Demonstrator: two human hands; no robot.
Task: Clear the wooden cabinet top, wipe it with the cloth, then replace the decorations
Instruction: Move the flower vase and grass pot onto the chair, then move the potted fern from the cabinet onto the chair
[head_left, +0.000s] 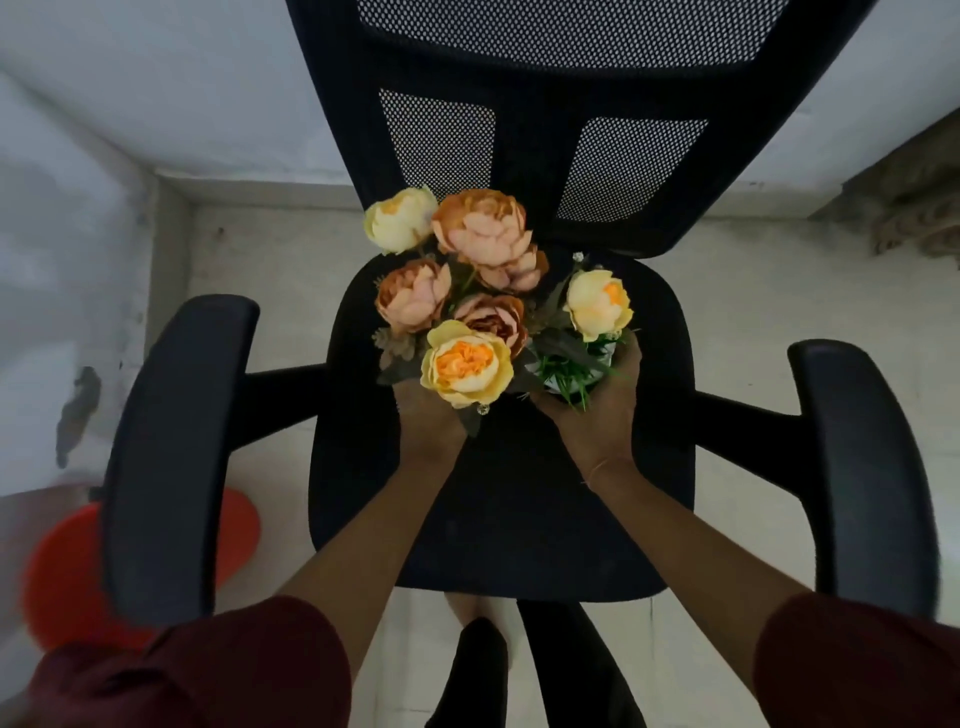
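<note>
Over the black seat of an office chair (519, 519) I hold two flower decorations. My left hand (428, 423) is under a big bunch of orange and yellow artificial flowers (467, 291); the blooms hide its fingers and whatever holds the stems. My right hand (597, 410) curls round a small white pot (563, 376) with green leaves and one yellow flower (597, 304). Whether the two decorations rest on the seat or hang just above it I cannot tell. No wooden cabinet and no cloth are in view.
The chair's mesh back (545, 130) rises behind the flowers, and its black armrests (171, 457) (862, 467) flank my arms. A red round object (67, 566) lies on the pale floor at lower left. White walls stand behind.
</note>
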